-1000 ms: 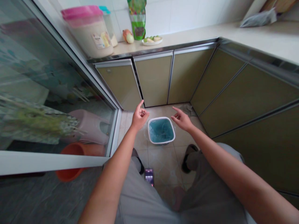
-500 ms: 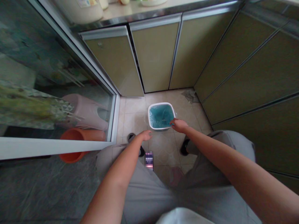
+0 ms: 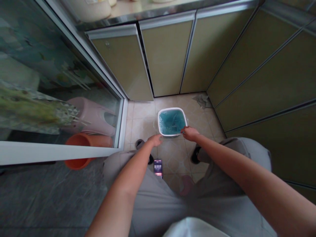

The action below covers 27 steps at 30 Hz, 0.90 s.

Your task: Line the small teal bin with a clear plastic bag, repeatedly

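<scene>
Just beyond both hands, touching: bin [image 3: 160, 129]

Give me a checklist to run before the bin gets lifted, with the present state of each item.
1. Right hand on the bin rim at its near right corner: ok, fingers touch the rim.
2. Left hand on the rim: cannot tell, it sits at the near left corner but contact is not plain.
3. Blue liner seated inside the bin: ok.
4. Bin standing on the floor tiles, upright: ok.
5. Space around the bin: not ok, a rag lies just behind it by the cabinets.
6. Firmness of either grip: cannot tell, fingers too small.
</scene>
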Each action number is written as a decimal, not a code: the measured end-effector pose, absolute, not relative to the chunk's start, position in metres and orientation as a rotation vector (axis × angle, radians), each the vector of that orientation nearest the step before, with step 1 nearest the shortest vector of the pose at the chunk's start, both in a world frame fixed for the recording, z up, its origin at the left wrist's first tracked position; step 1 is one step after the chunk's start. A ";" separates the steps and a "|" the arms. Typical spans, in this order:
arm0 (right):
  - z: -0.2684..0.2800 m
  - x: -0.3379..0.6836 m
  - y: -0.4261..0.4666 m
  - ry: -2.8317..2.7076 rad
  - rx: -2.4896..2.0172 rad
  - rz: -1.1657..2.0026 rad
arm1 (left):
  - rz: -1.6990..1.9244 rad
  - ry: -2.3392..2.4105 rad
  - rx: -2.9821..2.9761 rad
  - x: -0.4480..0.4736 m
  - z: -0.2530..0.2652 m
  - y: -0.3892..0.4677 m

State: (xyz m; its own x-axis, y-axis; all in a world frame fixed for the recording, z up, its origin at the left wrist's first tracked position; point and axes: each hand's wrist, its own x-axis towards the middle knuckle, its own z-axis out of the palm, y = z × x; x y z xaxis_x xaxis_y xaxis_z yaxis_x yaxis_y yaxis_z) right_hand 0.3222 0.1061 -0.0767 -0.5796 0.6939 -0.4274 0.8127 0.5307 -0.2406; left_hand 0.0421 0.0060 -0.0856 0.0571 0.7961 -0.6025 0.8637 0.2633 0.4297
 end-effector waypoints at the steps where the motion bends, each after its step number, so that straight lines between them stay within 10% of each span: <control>1: -0.076 0.322 0.106 2.484 1.264 -0.619 | -0.104 1.737 1.537 0.043 -0.083 0.007; 27: 0.042 0.328 0.155 2.817 1.354 -0.543 | -0.372 1.695 1.943 0.058 -0.048 -0.002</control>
